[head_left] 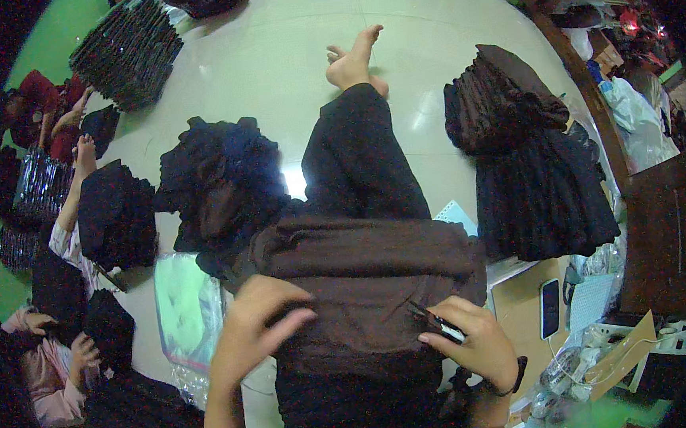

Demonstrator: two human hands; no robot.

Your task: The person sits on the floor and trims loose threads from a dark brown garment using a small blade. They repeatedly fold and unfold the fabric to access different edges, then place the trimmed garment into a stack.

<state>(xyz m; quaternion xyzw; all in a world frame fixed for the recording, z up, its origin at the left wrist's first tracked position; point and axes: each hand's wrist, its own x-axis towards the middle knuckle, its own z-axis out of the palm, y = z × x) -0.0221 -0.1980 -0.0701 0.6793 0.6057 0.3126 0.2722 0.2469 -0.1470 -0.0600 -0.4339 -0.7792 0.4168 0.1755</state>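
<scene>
A folded dark brown cloth (356,292) lies across my lap, over black fabric. My right hand (475,340) is closed around a small pair of dark thread snips (423,313), their tips pointing up and left over the cloth's right part. My left hand (259,319) is at the cloth's left edge, its thumb apart from the fingers and nothing visible between them; the fingers are slightly blurred. Whether it touches the cloth I cannot tell. Beyond the lap, my outstretched leg (363,157) in black ends in a bare foot.
Dark cloth heaps (217,175) sit ahead on the left, and brown and black stacks (526,161) on the right. A phone (550,308) with a cable rests on cardboard (524,301) at right. Another person's hands (82,351) are at far left, near a plastic-wrapped packet (186,308).
</scene>
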